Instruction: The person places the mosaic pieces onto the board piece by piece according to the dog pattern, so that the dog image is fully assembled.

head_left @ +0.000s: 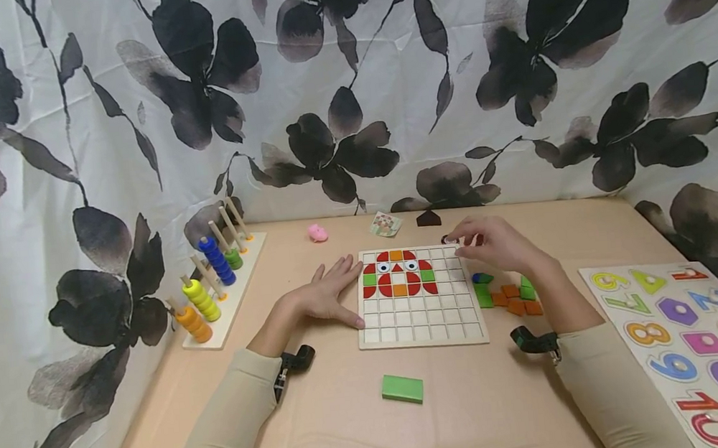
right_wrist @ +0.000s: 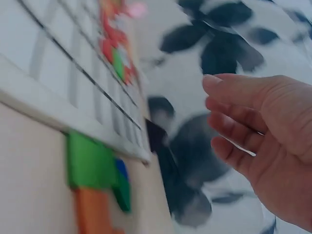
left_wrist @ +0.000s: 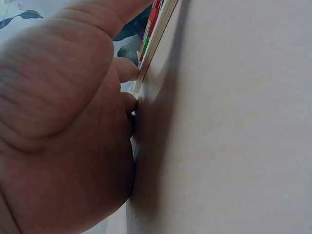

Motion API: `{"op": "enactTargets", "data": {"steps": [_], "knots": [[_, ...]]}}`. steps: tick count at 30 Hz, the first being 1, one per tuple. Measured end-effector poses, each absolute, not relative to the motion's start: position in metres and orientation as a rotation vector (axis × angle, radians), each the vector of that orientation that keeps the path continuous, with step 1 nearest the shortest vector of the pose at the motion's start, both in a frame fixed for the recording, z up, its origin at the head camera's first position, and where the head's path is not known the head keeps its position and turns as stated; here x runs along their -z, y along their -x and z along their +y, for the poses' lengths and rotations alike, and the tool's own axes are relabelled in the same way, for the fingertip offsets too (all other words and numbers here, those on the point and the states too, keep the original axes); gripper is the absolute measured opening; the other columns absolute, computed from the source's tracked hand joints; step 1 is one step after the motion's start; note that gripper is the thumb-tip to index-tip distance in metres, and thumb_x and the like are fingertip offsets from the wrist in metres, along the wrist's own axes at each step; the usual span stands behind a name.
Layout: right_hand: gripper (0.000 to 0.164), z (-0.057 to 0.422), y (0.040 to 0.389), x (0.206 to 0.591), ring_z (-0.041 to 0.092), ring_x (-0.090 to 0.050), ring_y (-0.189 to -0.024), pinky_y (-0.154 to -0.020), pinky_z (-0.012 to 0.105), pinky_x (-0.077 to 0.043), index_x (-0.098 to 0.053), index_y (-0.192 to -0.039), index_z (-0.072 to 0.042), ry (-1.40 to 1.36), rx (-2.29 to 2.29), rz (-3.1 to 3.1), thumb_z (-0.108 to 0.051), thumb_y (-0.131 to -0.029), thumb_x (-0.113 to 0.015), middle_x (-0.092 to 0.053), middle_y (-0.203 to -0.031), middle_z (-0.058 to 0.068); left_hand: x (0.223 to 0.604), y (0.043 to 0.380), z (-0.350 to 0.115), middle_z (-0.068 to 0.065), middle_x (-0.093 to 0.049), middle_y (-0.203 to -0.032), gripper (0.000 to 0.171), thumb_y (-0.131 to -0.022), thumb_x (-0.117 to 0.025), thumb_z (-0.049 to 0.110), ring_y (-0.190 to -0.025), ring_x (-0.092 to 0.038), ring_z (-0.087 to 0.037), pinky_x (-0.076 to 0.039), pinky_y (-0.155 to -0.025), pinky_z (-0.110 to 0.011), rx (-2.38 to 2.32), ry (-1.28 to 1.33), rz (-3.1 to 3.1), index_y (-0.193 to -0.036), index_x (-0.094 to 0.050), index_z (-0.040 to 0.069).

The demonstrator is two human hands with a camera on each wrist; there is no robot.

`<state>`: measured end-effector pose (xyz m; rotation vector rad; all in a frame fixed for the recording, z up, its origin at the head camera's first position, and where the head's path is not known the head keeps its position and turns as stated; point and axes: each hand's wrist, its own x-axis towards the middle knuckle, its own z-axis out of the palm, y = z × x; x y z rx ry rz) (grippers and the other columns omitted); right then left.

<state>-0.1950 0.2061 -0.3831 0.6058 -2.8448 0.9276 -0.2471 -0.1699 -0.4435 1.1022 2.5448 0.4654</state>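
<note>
A white gridded board (head_left: 421,333) lies flat at the middle of the table. Red, green, orange and eye-marked tiles (head_left: 399,289) form an owl-like pattern in its upper left part. My left hand (head_left: 330,295) rests at the board's left edge, fingers spread and thumb by the side. Above the far right corner of the board hovers my right hand (head_left: 497,243), its thumb and fingertips close together. No piece shows between them in the right wrist view. A small dark and white piece (head_left: 448,239) sits just beyond that corner, beside the fingertips.
Loose green (head_left: 483,295) and orange tiles (head_left: 514,295) lie right of the board, a green block (head_left: 402,388) in front. A peg stacker (head_left: 227,305) stands left, a number puzzle board (head_left: 653,311) right. Behind are a pink object (head_left: 317,233), a picture card (head_left: 386,224) and a dark piece (head_left: 428,219).
</note>
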Motion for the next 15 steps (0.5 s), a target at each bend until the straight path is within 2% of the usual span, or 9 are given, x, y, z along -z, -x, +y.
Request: {"op": "enactTargets", "data": {"steps": [4,9,15], "knots": [[0.029,0.24,0.196,0.385,0.02,-0.055,-0.087,-0.073,0.034,-0.049,-0.069,-0.117,-0.016,-0.392,-0.899,-2.77,-0.018,-0.088,-0.071,-0.065,-0.111,0.004,0.443,0.247,-0.17,-0.014,0.003,-0.161,0.126,-0.064,-0.071,0.073,-0.148,0.006,-0.03,0.005,-0.114,-0.058,-0.471,-1.099,2.543,-0.156,-0.009,0.014],[0.031,0.274,0.197,0.399,0.028,-0.053,-0.095,-0.072,0.037,-0.047,-0.066,-0.12,-0.008,-0.113,-0.879,-2.798,-0.019,-0.091,-0.067,-0.063,-0.115,0.014,0.444,0.248,-0.169,-0.012,0.004,-0.161,0.126,-0.064,-0.071,0.073,-0.148,0.006,-0.029,0.006,-0.114,-0.057,-0.475,-1.094,2.541,-0.156,-0.009,0.014],[0.029,0.291,0.194,0.419,0.031,-0.053,-0.094,-0.08,0.045,-0.046,-0.068,-0.115,-0.004,0.041,-0.831,-2.952,-0.018,-0.091,-0.067,-0.063,-0.108,0.017,0.444,0.249,-0.17,-0.014,0.003,-0.161,0.126,-0.063,-0.07,0.075,-0.147,0.006,-0.03,0.006,-0.113,-0.058,-0.477,-1.103,2.542,-0.156,-0.009,0.014]]}}
